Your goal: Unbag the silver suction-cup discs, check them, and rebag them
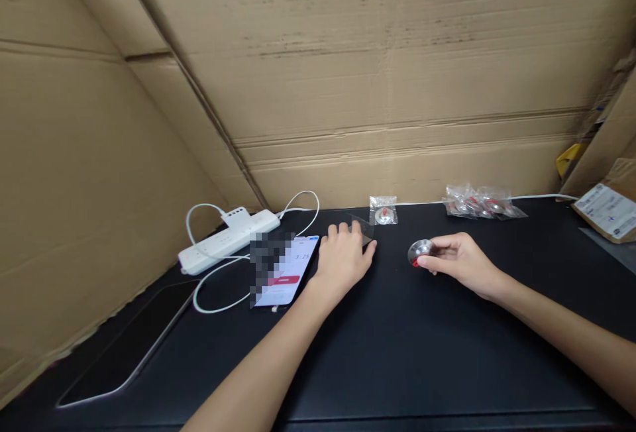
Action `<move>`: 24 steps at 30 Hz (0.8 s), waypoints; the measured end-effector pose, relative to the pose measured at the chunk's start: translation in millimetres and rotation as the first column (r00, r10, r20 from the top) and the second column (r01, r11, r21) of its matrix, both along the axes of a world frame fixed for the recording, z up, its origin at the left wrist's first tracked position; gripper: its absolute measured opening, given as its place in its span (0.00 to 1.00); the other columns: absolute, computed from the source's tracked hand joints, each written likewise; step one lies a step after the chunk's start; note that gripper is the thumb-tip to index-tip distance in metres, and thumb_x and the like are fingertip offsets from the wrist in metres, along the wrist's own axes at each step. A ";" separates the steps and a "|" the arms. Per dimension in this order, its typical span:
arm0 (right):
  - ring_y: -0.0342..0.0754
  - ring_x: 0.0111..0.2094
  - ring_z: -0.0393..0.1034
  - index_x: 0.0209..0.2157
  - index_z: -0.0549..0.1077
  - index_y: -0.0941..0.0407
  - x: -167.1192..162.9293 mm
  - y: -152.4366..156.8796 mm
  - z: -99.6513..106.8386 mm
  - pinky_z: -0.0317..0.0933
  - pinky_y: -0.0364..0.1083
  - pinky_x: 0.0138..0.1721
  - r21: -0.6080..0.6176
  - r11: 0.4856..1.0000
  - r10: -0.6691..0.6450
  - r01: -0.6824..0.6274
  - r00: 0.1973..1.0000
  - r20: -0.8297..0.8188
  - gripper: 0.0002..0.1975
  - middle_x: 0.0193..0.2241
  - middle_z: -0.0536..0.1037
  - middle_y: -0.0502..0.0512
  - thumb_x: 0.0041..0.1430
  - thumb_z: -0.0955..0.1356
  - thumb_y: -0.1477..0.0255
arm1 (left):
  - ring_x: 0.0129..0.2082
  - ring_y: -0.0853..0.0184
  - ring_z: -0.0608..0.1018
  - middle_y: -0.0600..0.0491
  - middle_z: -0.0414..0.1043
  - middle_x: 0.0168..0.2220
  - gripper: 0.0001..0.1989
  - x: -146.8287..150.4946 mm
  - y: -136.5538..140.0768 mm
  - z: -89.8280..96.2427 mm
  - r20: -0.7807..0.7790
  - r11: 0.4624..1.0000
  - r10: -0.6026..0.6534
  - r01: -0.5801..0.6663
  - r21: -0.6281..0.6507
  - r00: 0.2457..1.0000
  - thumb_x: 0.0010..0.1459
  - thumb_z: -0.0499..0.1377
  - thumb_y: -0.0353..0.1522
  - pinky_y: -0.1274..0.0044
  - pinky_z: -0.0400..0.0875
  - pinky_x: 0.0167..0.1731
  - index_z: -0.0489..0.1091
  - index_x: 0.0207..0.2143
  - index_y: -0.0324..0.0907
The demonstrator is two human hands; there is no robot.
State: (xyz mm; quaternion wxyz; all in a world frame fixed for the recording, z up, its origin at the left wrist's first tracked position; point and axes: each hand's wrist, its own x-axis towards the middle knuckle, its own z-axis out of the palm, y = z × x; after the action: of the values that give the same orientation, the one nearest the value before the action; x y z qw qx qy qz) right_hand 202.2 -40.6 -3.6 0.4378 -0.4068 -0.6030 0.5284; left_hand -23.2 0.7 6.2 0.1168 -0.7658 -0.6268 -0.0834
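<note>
One left hand (342, 256), one right hand (463, 263), one shiny metal disc (420, 250), one clear plastic piece (367, 228), one lone packet (383, 213), several overlapping packets (479, 204) too jumbled to count, one white power strip (233, 240), one lit phone (291, 270), one dark tablet (132, 342) and one labelled brown package (609, 212) are showing around one black tabletop (412, 352).
</note>
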 end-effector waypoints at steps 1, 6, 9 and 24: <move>0.42 0.27 0.65 0.31 0.80 0.60 0.0 -0.2 -0.6 0.60 0.43 0.31 -0.002 1.000 0.004 -0.004 1.000 -0.001 0.12 0.26 0.76 0.52 0.49 0.76 0.65 | 0.47 0.45 0.72 0.36 0.72 0.45 0.24 -0.1 1.3 -3.2 0.001 1.000 -0.006 0.006 -0.011 1.000 0.64 0.50 0.43 0.61 0.68 0.43 0.68 0.53 0.34; 0.42 0.26 0.64 0.31 0.80 0.60 -2.2 -1.1 0.8 0.60 0.44 0.30 0.002 1.000 -0.001 0.001 1.000 -0.003 0.12 0.26 0.76 0.52 0.49 0.76 0.65 | 0.50 0.48 0.69 0.42 0.69 0.48 0.17 1.7 1.3 -10.7 0.126 0.975 -0.202 0.212 -0.066 0.971 0.64 0.50 0.40 0.58 0.66 0.47 0.70 0.49 0.43; 0.41 0.26 0.64 0.30 0.80 0.61 -5.2 -2.7 4.1 0.60 0.43 0.30 -0.013 1.000 -0.006 0.005 0.999 -0.039 0.12 0.24 0.75 0.51 0.48 0.77 0.65 | 0.54 0.51 0.66 0.44 0.68 0.48 0.13 9.6 -4.3 -10.1 0.207 0.938 -0.335 0.347 -0.023 0.919 0.62 0.53 0.39 0.60 0.63 0.52 0.69 0.44 0.42; 0.40 0.19 0.65 0.31 0.79 0.63 -3.9 1.4 0.0 0.60 0.39 0.17 -0.271 0.958 -0.121 0.093 0.989 -0.090 0.19 0.19 0.72 0.51 0.43 0.79 0.62 | 0.45 0.54 0.69 0.45 0.68 0.43 0.18 21.2 -26.8 3.4 0.191 0.837 -0.521 0.542 -0.077 0.832 0.64 0.52 0.45 0.62 0.66 0.47 0.69 0.44 0.41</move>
State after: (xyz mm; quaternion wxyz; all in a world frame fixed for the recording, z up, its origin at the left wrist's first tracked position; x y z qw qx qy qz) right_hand 198.3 -39.1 -3.6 0.4386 -0.4654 -0.4797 0.6007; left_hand -2.0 -26.1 9.5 -0.0115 -0.9065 -0.4001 -0.1343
